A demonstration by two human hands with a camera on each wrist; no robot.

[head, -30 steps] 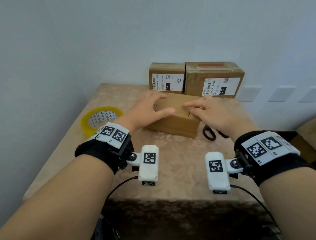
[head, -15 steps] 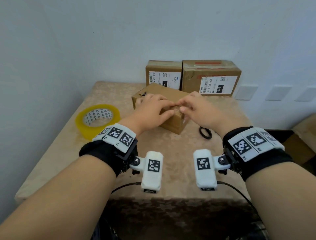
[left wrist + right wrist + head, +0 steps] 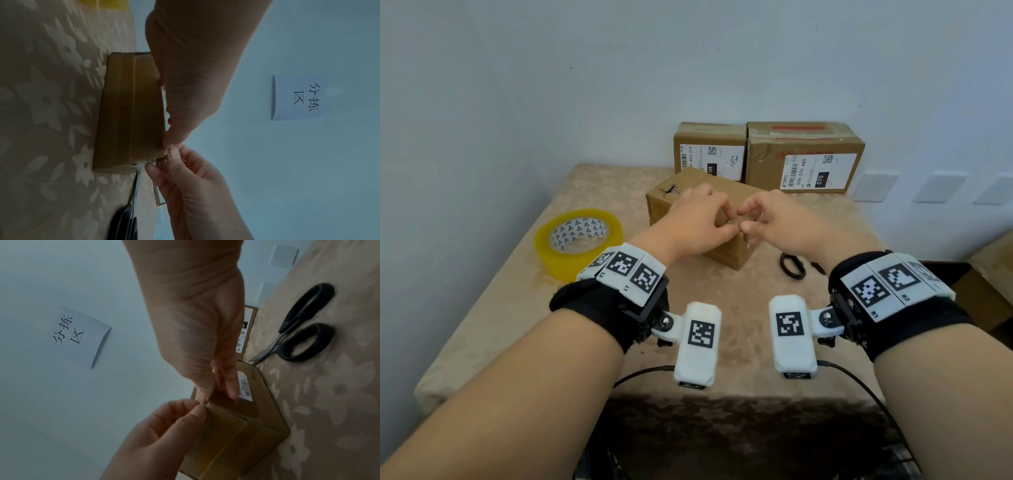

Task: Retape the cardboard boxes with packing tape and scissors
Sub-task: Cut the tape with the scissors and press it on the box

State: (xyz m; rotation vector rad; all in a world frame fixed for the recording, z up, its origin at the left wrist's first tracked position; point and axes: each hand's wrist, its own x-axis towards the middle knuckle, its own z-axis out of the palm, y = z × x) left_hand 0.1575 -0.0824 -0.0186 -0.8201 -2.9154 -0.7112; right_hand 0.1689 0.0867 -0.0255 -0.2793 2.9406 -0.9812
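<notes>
Near box plain brown cardboard. Two back boxes brown, white labels, black print; right one red marks on top. Tape roll yellow, core white with dark triangle pattern. Scissors black handles, grey blades. Tablecloth beige, pale floral pattern. Wall pale blue-white. Wall note white, black characters. Wrist bands black, white tags with black square codes.

a tan tablecloth with a pale flower pattern covers the table, which stands in a corner of pale walls. a white paper sign with dark handwritten characters hangs on the wall. pale square wall plates sit in a row low on the wall at the right.
</notes>
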